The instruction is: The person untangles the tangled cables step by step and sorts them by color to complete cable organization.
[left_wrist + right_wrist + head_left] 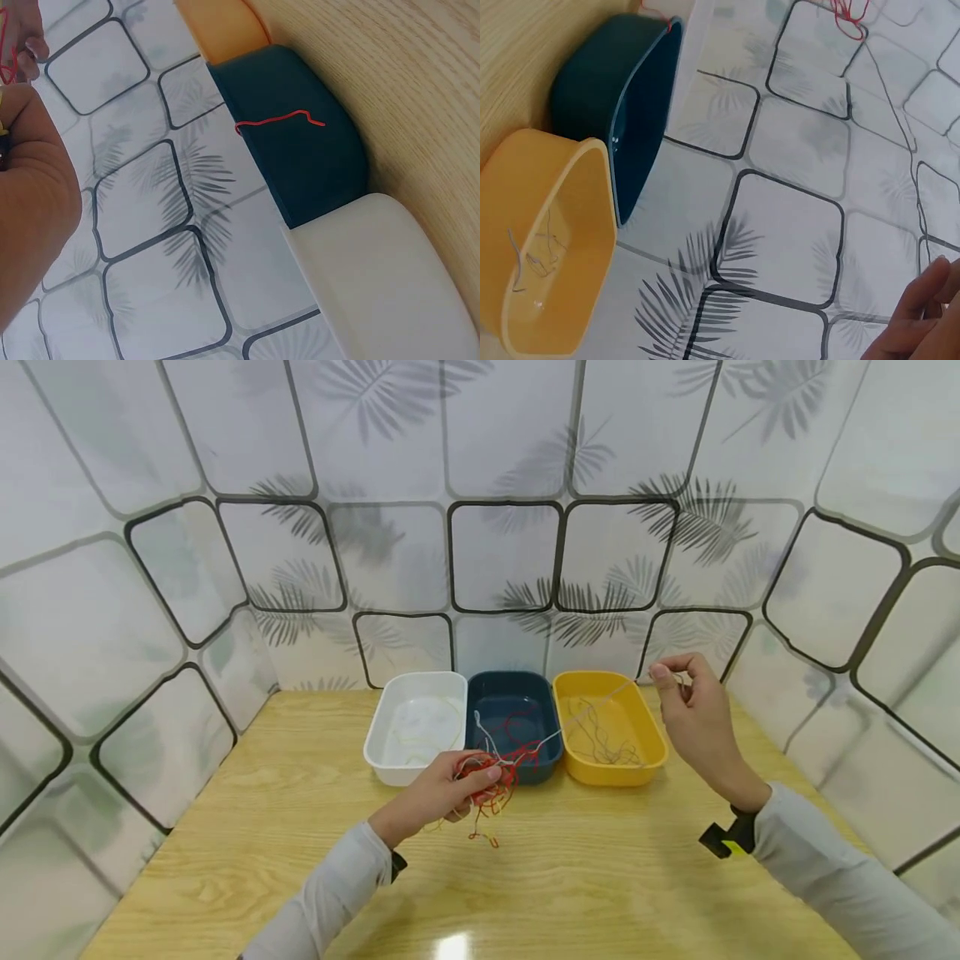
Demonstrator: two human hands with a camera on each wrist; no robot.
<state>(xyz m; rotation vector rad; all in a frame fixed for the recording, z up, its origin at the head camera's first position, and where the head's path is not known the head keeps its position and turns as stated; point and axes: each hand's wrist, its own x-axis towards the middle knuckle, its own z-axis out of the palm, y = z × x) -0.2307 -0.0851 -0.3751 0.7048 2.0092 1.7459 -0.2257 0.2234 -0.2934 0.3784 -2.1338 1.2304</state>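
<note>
Red tangle is gripped by left hand; grey thread, pinched by right hand, is held taut toward 2 o'clock. Strand separation is inferred; gentle freeing appears required next.

Counter: wood-look, fine-grained and smooth, with a glossy highlight near the lower edge. White tray, blue tray and yellow tray: smooth, plastic-looking; outer walls satin to matt, small glints inside the blue and yellow ones. Threads: thin, pliable, fibre-like, matt. Sleeves: creased cloth, matt. Wall covering: smooth printed sheet, paper- or film-like. Wrist mount: plastic-looking, matt.
</note>
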